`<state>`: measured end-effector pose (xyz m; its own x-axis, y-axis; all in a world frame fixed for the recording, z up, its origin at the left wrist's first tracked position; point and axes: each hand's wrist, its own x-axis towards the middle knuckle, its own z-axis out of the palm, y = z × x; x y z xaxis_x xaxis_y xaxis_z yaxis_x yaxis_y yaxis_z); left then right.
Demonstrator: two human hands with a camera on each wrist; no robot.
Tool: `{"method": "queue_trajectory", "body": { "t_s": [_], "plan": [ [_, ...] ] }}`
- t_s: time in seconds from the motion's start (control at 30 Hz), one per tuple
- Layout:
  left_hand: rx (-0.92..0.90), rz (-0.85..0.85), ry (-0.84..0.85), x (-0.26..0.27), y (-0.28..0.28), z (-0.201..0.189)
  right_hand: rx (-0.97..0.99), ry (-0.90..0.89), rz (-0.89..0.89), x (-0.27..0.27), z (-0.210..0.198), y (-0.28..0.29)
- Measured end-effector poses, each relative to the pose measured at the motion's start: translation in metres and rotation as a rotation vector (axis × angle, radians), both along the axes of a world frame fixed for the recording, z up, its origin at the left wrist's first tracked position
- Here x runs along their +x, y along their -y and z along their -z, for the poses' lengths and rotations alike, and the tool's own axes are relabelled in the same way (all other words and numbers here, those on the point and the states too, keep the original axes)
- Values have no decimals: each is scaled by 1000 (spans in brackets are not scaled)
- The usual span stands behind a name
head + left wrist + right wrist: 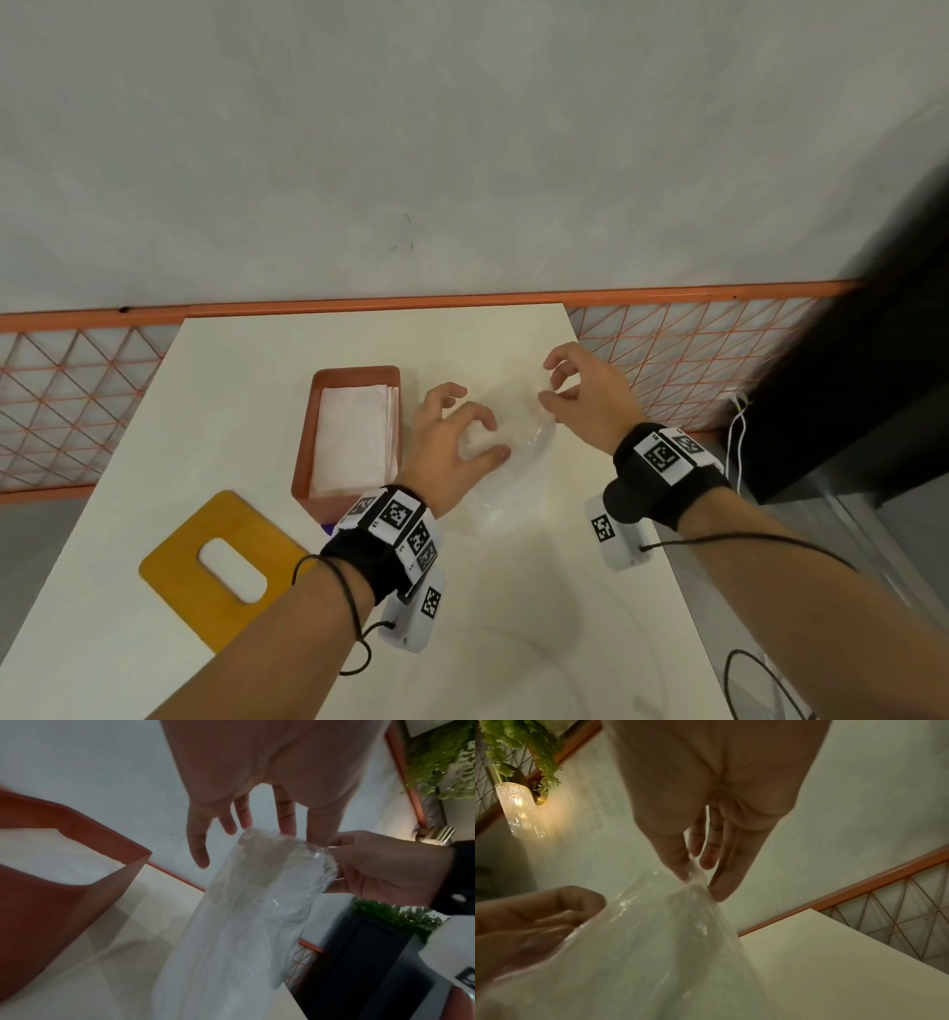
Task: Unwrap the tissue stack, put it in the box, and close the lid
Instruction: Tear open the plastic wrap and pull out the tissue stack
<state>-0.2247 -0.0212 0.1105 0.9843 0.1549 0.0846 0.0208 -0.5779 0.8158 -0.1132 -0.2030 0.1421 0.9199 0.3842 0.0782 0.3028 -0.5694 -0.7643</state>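
Clear plastic wrapper (506,452) hangs between both hands over the pale surface (257,360) in the head view, just right of the terracotta box (303,447). The tissue stack (354,442) already lies inside that box, and the yellow lid (226,565) with its oval slot rests flat on the surface near the box's front left corner. The left hand (452,442) curls round the film; the right hand (585,395) pinches its far end.

From the left wrist, the left hand's fingers (197,850) look fairly straight and spread, with only the tips at the wrapper's rim, so its hold seems light. The film could slip free and drift onto the open box, fouling the lid's seat.

From the right wrist, thumb and fingers (721,882) are pinched tight on a gathered corner of film. If the wrapper is dropped carelessly it may cover the lid, or cling to a hand and drag tissues out as the lid goes on.
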Motion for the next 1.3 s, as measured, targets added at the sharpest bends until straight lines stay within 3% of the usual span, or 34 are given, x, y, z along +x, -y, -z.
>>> {"method": "queue_trajectory", "body": {
  "t_s": [0.1, 0.2, 0.43, 0.63, 0.87, 1.07, 1.17, 1.3],
  "plan": [
    [136, -60, 79, -4, 1, -7, 90, -74, 83, 1, 2, -3],
    [195, -28, 24, -7, 4, -13, 128, -89, 79, -1, -1, -5],
    [409, -17, -155, -8, 10, -18, -46, -5, -22, -9, -3, 1],
    [356, -13, -85, -5, 14, -27, 2, 119, 38, -7, 1, 2],
    [233, 18, -56, -5, 16, -32, -376, 424, -227, 2, -2, 7],
    [263, 98, -49, -8, 21, -42, -699, 347, -440, 16, -26, -2],
    [194, 163, -21, -14, 24, -44, -711, 348, -476, 21, -33, -7],
    [175, 106, -67, -19, 23, -42, -670, 276, -527, 26, -36, -15]
  ]
}}
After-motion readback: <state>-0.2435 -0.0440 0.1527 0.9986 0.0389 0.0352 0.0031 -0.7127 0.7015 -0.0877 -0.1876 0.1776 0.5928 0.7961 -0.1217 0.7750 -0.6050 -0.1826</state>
